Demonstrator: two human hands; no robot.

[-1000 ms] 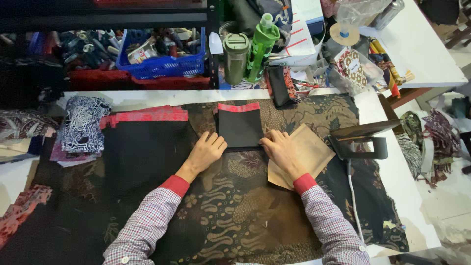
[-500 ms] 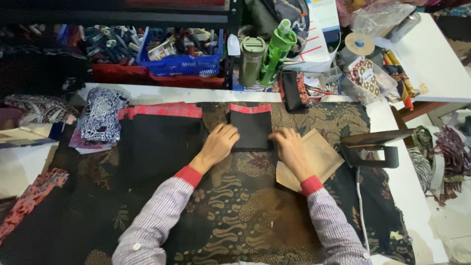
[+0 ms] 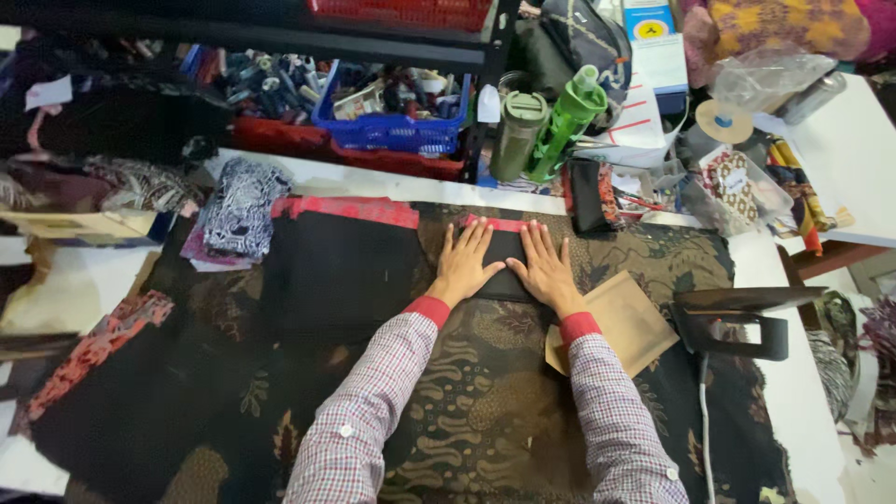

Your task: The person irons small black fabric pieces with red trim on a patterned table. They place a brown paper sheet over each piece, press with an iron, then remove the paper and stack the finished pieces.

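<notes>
Both hands are lying flat and open, fingers spread, gripping nothing: the left hand (image 3: 464,264) and right hand (image 3: 546,269) are pressing side by side on one small black fabric piece with a red top edge (image 3: 501,264), which is lying on the dark patterned batik cloth (image 3: 467,392). Earlier they were sitting further apart, the right one over the tan cardboard square (image 3: 627,322). Two bottles are standing behind: one olive tumbler (image 3: 518,135), one green bottle (image 3: 565,121), beside one blue plastic basket (image 3: 392,126).
</notes>
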